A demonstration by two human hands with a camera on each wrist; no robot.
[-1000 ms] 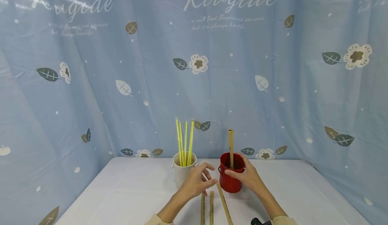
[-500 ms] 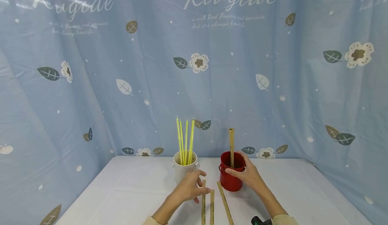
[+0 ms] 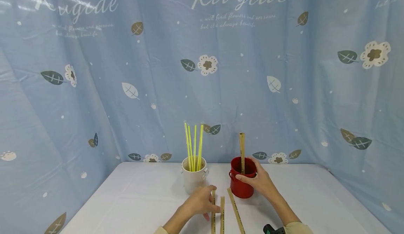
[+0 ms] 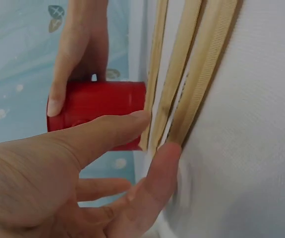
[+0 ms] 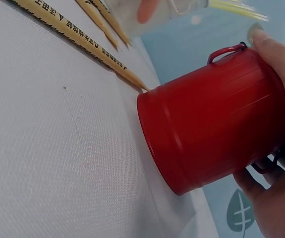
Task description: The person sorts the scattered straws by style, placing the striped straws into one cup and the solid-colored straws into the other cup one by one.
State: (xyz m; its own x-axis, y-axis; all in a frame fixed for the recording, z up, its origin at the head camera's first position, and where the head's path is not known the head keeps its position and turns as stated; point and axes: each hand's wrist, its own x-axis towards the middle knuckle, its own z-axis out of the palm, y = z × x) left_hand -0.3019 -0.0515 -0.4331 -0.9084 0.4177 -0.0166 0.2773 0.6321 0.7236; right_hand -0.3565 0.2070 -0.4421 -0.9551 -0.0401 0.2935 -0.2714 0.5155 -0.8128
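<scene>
My right hand grips the red bucket by its rim, thumb in front and fingers round the far side. A tan printed stick, like wrapped chopsticks, stands upright inside. On the table lie three similar tan sticks: a left one, a middle one and a right one, whose tip is near the bucket's base. Above the left and middle sticks is my left hand, thumb and forefinger apart. In the left wrist view, a fingertip is at the end of one stick.
A white bucket holding several yellow sticks stands left of the red one. Behind the white-covered table hangs a blue patterned curtain. A dark object sits by the right sleeve.
My left hand has come down and back toward the near edge, from beside the red bucket to over the left and middle sticks. The right hand keeps its grip on the red bucket.
</scene>
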